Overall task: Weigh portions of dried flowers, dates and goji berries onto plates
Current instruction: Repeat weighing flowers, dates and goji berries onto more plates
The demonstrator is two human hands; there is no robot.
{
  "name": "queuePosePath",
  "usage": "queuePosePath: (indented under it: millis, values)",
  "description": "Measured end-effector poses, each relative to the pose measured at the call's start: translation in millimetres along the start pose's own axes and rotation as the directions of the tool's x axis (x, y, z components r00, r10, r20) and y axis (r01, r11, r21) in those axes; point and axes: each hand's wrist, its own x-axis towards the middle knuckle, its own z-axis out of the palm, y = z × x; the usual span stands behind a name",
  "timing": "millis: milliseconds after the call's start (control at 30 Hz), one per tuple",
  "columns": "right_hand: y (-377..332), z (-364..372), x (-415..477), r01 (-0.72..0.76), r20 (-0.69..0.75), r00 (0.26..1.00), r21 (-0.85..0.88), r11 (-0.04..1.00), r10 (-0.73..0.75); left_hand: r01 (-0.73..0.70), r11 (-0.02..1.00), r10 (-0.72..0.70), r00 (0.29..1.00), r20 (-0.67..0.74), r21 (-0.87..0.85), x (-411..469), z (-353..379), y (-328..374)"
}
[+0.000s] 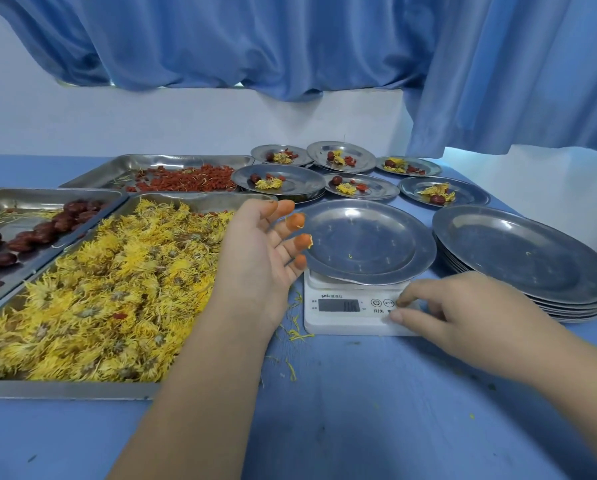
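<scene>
A bare steel plate rests on a white digital scale. My right hand lies on the scale's front right corner, a fingertip at its buttons, holding nothing. My left hand hovers palm-up between the plate and the tray of dried yellow flowers, fingers apart and orange-stained, empty but for a stray petal. To the far left stands a tray of dates, and behind it a tray of goji berries.
Several filled plates holding flowers, a date and goji berries sit behind the scale. A stack of bare plates stands at the right. Loose petals lie on the blue tablecloth. Blue curtains hang behind.
</scene>
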Motion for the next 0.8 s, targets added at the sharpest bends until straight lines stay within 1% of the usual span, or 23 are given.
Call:
queuePosePath:
  millis: [67,133,233,300,333,367,433,500,533,633,700,800]
  values:
    - [-6.6,-2.5,-0.2,0.025,-0.141,0.99,0.061,0.998,-0.016,-0.029,0.996,0.031,0.999,-0.023,0.087,0.3,2.6,-1.6]
    - [-14.6,-4.6,1.1,0.098,-0.325,0.944,0.09,0.991,-0.064,-0.034,0.992,0.037,0.999,-0.02,0.123,-1.7,6.1,-2.1]
    - [-28.7,-12.3,5.2,0.149,-0.495,0.864,0.07,0.986,-0.095,-0.016,1.0,0.015,0.996,0.089,0.006,-8.1,10.5,-2.2]
    - [-38.1,-17.6,10.7,0.154,-0.57,0.818,0.086,0.984,-0.078,-0.05,0.999,0.049,0.989,0.139,0.002,-10.3,11.8,-3.6]
    - [-41.8,-18.3,13.6,0.148,-0.589,0.806,0.117,0.982,-0.052,-0.075,0.997,0.072,0.987,0.142,0.019,-10.6,12.5,-4.4]
    - [-44.9,-17.0,15.6,0.139,-0.593,0.805,0.151,0.979,-0.023,-0.101,0.994,0.094,0.986,0.137,0.04,-10.6,13.1,-4.5]
    - [-47.9,-8.8,15.8,0.126,-0.564,0.826,0.19,0.974,0.003,-0.203,0.965,0.182,0.974,0.135,0.168,-9.8,13.2,-2.9]
    - [-45.3,2.5,11.8,0.136,-0.524,0.852,0.196,0.971,-0.013,-0.331,0.88,0.295,0.943,0.154,0.341,-7.2,10.1,1.7]
    - [-42.0,6.9,9.3,0.142,-0.508,0.861,0.202,0.969,-0.021,-0.373,0.84,0.337,0.928,0.159,0.395,-5.7,7.6,6.1]
    - [-33.8,12.8,6.3,0.146,-0.468,0.884,0.236,0.961,-0.02,-0.417,0.724,0.396,0.903,0.164,0.55,2.6,-3.4,26.2]
    - [-33.3,13.2,9.4,0.152,-0.448,0.894,0.263,0.953,-0.019,-0.41,0.576,0.388,0.898,0.205,0.708,13.7,-15.9,43.5]
    - [-37.6,15.1,13.7,0.157,-0.434,0.901,0.261,0.952,-0.029,-0.364,0.279,0.313,0.909,0.274,0.889,35.6,-44.3,76.0]
